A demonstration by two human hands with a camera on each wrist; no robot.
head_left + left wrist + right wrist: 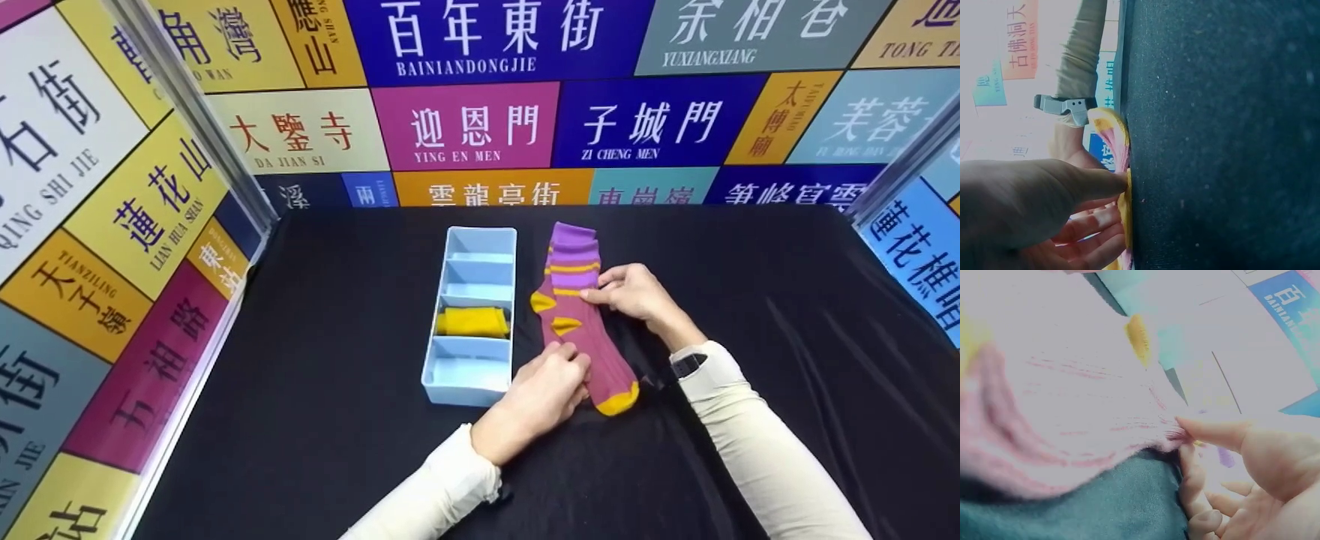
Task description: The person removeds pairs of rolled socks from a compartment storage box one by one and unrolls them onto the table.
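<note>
While two hands grip it at the edges, one pair of socks point(600, 352) lies on the black-covered counter point(322, 337), right of the tray. Count: two socks, overlapped, cuffs pointing away; two purple cuffs, two yellow heels and one yellow toe show in the head view.

Hands: two, both on the socks. Right hand point(637, 294): comes in from the right at the leg below the cuffs; thumb and forefinger clamped on the edge, pink knit gathered between them in the right wrist view. Left hand point(544, 386): at the near left edge of the foot, back of hand upward, fingers bent; thumb and fingers close on the fabric, the exact contact partly hidden.

Forearms: two, in pale sleeves, both reaching forward from the near side; one dark strap point(688, 365) at the right wrist.

Tray: one, light blue tray point(465, 394), four compartments in a row; one folded yellow bundle point(472, 322) sits in the third from the far end.

Beyond: printed wall panels point(465, 124), many colours.
</note>
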